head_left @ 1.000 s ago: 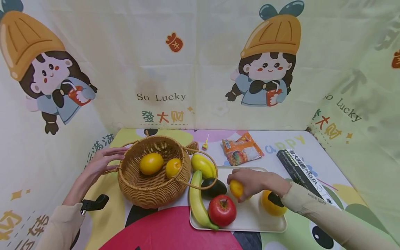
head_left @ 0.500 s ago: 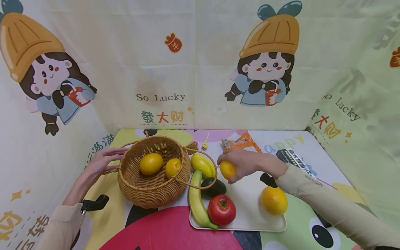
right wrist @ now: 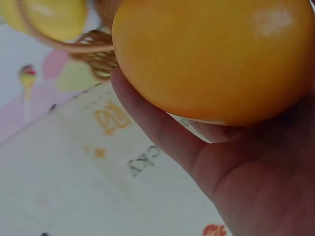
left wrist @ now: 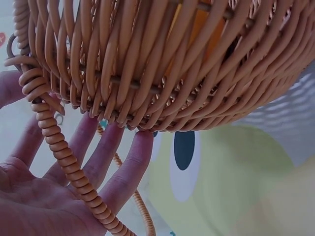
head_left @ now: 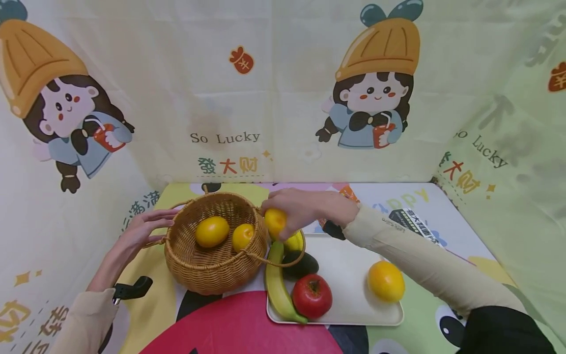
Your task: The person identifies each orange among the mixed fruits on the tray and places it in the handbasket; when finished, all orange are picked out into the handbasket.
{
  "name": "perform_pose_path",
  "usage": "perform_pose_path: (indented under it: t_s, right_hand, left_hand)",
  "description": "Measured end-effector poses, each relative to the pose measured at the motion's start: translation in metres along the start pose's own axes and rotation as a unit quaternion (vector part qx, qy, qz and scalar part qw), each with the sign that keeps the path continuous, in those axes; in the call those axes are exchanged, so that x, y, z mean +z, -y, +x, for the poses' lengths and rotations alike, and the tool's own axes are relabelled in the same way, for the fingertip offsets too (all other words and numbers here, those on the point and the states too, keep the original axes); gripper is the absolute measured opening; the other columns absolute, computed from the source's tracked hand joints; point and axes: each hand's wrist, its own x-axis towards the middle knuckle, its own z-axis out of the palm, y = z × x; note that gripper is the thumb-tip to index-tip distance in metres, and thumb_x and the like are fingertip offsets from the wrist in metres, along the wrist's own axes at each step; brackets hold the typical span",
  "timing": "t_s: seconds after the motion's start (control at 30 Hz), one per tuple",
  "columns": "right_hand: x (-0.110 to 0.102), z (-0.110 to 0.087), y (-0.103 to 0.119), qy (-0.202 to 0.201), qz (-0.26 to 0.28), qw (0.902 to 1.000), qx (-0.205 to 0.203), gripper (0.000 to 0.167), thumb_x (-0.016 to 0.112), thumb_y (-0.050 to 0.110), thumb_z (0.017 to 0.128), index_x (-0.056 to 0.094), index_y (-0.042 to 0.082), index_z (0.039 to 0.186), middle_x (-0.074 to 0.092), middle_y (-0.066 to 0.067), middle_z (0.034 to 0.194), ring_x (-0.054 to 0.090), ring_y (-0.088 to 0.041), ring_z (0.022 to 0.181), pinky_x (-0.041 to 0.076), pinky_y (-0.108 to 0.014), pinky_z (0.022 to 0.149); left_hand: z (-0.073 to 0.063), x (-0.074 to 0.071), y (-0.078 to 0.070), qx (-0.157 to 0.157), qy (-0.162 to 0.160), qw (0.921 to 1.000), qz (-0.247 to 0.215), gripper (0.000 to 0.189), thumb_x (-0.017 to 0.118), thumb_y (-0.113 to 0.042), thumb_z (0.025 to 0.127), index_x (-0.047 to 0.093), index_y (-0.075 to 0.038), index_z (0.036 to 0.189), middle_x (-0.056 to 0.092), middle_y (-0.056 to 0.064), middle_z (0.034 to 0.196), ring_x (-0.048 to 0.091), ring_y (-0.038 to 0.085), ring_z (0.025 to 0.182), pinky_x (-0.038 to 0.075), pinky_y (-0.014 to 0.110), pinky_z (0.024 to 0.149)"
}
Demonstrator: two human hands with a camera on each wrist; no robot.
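My right hand (head_left: 305,207) grips a smooth orange (head_left: 275,222) close by the right rim of a wicker basket (head_left: 208,282). In the right wrist view the orange (right wrist: 211,59) fills the top, thumb and palm around it. Fingers of my left hand (head_left: 142,231) are stretched out against the basket's left side. The left wrist view shows those fingertips touching the weave beside a coiled handle (left wrist: 74,167). Inside the basket lie an oval yellow-orange fruit (head_left: 212,232) and a rounder one (head_left: 242,237). Below my right hand is a yellow fruit (head_left: 295,242), partly covered.
A cream tray (head_left: 349,295) right of the basket bears a banana (head_left: 279,290), an avocado (head_left: 305,264), a red apple (head_left: 312,296) and another orange (head_left: 386,281). The right arm crosses over a pasta box (head_left: 413,225). An orange packet (head_left: 349,192) is mostly hidden behind it.
My right hand has carried the orange from over the tray leftward and up to the basket's right rim. The left hand has stayed at the basket.
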Motion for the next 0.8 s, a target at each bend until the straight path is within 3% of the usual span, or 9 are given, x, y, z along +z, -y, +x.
perform_pose_path:
  t_s: [0.37,0.6,0.8]
  right_hand:
    - [-0.018,0.061,0.031,0.025,-0.034,0.9988,-0.023,0.054,0.077,0.034,0.075,0.058,0.018,0.123,0.057,0.001,0.116,0.05,-0.014,0.098,0.042,-0.025,0.081]
    - [-0.016,0.097,0.044,0.042,-0.038,0.9971,-0.051,0.051,0.076,0.033,0.076,0.059,0.015,0.121,0.058,0.004,0.108,0.05,-0.012,0.095,0.041,-0.021,0.078]
    - [-0.007,0.122,0.055,0.071,-0.053,0.9951,-0.043,0.053,0.073,0.038,0.079,0.056,0.017,0.125,0.056,0.007,0.114,0.048,-0.01,0.1,0.039,-0.019,0.082]
  left_hand:
    - [0.003,0.002,0.001,-0.015,-0.007,0.9998,0.009,0.061,0.063,-0.044,0.09,0.051,-0.01,0.139,0.055,-0.03,0.101,0.056,-0.005,0.094,0.053,0.023,0.08]
    - [0.005,0.002,0.003,-0.009,-0.005,0.9998,0.015,0.059,0.062,-0.043,0.091,0.052,-0.01,0.139,0.056,-0.029,0.103,0.056,-0.006,0.095,0.053,0.023,0.08]
    - [0.005,0.0,0.005,-0.002,-0.002,0.9999,0.012,0.057,0.061,-0.042,0.092,0.052,-0.009,0.138,0.054,-0.031,0.102,0.056,-0.01,0.092,0.053,0.022,0.078]
